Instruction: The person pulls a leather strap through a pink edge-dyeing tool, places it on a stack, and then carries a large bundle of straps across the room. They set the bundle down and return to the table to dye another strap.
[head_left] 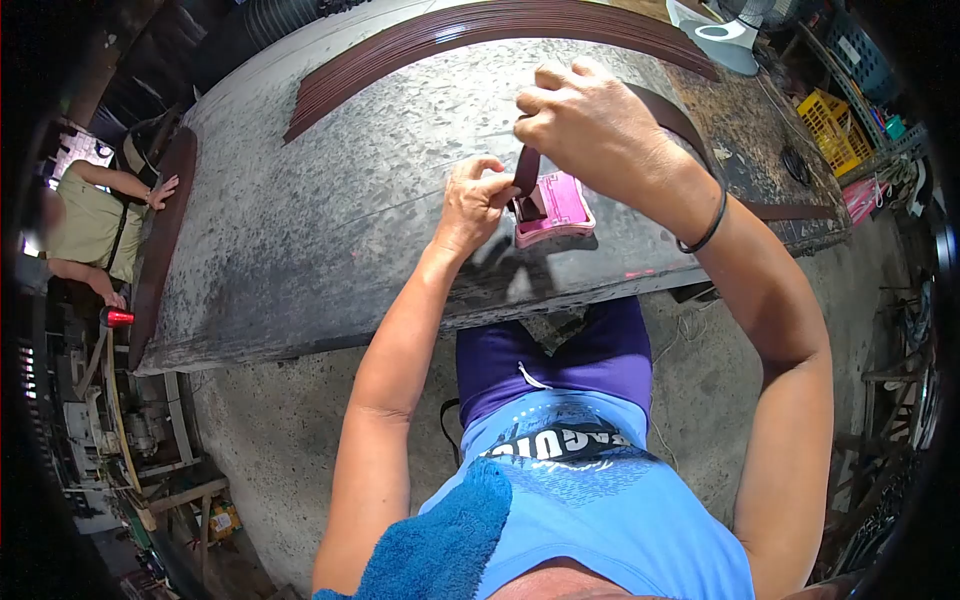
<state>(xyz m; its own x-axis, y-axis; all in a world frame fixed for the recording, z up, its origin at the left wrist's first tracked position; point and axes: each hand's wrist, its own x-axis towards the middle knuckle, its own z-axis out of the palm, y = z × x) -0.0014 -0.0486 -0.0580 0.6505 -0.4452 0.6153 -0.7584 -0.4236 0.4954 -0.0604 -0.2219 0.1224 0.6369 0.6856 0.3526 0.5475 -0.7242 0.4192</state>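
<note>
Left hand (478, 200) pinches brown strap (527, 172) end over pink device (555, 208); right hand (585, 118) grips strap above, keeping it taut on worktable (330, 200)

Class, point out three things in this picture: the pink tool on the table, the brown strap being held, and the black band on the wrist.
Pink tool (563, 205), head view, on its flat top.
Brown strap (527, 170), head view, on the stretch between the two hands.
Black band (708, 232), head view, on its outer curve at the wrist.

A dark brown strap (527, 170) over a pink block (560, 205) on the mottled grey table (300, 220).
</note>
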